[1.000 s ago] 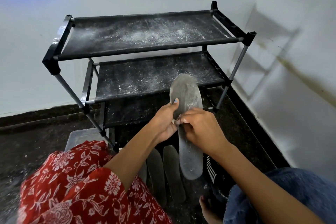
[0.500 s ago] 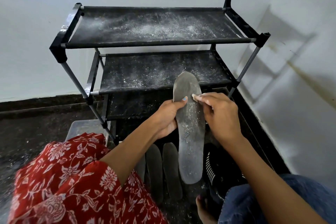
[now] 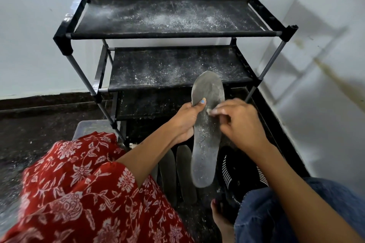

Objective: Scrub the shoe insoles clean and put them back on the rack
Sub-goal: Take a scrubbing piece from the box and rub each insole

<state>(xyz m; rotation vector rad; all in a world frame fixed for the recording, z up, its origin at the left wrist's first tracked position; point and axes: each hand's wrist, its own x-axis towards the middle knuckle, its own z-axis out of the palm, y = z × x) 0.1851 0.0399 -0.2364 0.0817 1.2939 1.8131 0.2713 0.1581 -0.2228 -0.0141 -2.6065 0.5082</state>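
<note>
A long grey insole [image 3: 206, 144], dusted with white powder, is held upright in front of the black shoe rack [image 3: 169, 33]. My left hand [image 3: 185, 122] grips its left edge, thumb on the face. My right hand [image 3: 240, 124] presses its bunched fingertips against the insole's upper face, pinching something small and pale that I cannot make out. Two more grey insoles [image 3: 177, 173] lie side by side on the dark floor below.
The rack's fabric shelves carry white powder. A clear plastic tub [image 3: 88, 128] sits by the rack's left leg. A black object with white stripes [image 3: 237, 171] lies right of the floor insoles. White walls close the back and right; my knees fill the foreground.
My right hand slid from mid-insole up toward the toe and back down a little, rubbing the face. My left hand kept its grip. The camera tilted slightly.
</note>
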